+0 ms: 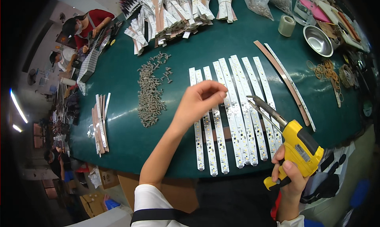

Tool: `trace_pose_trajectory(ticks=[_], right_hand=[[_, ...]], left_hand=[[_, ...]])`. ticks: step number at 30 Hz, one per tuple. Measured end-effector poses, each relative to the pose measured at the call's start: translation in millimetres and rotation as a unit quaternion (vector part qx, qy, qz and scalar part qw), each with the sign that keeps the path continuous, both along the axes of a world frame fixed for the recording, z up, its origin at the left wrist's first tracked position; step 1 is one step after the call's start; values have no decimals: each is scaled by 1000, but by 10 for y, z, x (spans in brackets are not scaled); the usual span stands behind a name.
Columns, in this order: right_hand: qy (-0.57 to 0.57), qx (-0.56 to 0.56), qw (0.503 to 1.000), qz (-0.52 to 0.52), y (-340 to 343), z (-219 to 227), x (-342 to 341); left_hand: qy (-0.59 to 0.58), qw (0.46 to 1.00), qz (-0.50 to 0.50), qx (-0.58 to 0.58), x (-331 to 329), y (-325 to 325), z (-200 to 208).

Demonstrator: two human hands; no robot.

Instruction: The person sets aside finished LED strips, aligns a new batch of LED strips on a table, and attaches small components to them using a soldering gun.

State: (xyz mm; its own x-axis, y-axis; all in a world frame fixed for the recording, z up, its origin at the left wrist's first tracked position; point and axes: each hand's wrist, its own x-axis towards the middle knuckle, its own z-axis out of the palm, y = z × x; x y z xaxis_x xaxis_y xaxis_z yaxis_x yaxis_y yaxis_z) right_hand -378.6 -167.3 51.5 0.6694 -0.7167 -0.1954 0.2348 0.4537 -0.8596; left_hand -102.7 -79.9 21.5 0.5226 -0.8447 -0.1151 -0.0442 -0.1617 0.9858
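Note:
A row of white LED circuit strips (237, 148) lies side by side on the green table, their lower ends toward me. Over the middle of the row hovers my left hand (198, 102), thumb and forefinger pinched together; anything between them is too small to make out. My right hand (291, 177) grips a yellow soldering gun (303, 148) by its handle. The gun's dark metal tip points up and left over the strips, a little to the right of my left fingertips. Left of the row is a heap of small grey metal connectors or screws (148, 94).
Bundled strips (170, 15) are piled at the far edge. Loose strips (101, 124) lie left, and a curved pair (285, 84) right. A steel bowl (318, 41), a tape roll (286, 26) and rubber bands (326, 70) sit far right. Other people (95, 19) work at left.

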Motion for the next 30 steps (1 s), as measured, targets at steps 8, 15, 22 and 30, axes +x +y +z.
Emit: trace_pose_trajectory(ticks=[8,15,22,30], right_hand=[[16,9,1000,1,-16,-33,-35],[24,-15,1000,-10,-7,-26,0],[25,10,1000,9,-30,-25,40],[21,3,1000,14,-35,-36,52]], left_hand=[[-387,922,-33,-4,-292,-13,-117],[-393,919,1,-20,-223,-32,-175],[-437,899,-7,-14,-202,-67,-240],[-476,879,-14,-26,-198,-78,-262]])
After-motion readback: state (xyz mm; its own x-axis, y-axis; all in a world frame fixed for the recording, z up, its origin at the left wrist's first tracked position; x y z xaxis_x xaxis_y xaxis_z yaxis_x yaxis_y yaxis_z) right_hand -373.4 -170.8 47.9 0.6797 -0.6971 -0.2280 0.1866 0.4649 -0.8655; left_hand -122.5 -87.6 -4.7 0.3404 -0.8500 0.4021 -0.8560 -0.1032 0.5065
